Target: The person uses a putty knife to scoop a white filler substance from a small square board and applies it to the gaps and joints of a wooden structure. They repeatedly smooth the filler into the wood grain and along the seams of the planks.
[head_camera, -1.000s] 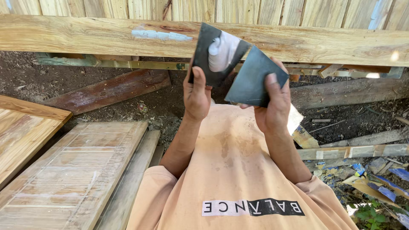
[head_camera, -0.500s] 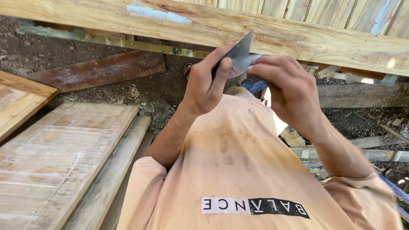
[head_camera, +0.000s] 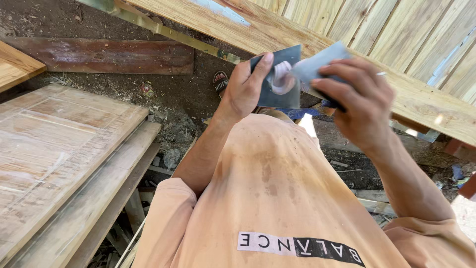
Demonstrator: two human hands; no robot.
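Our left hand (head_camera: 246, 88) is pinching a dark scraper (head_camera: 278, 79) by its edge, thumb up the front, with a pale blob of putty (head_camera: 281, 75) on the blade. Our right hand (head_camera: 361, 101) is gripping a second, paler scraper (head_camera: 317, 64), its edge touching the putty from the right. Both blades are hovering just before the long plank (head_camera: 277, 30) running left to right beyond them.

No packages, labels, signs or screens in view.
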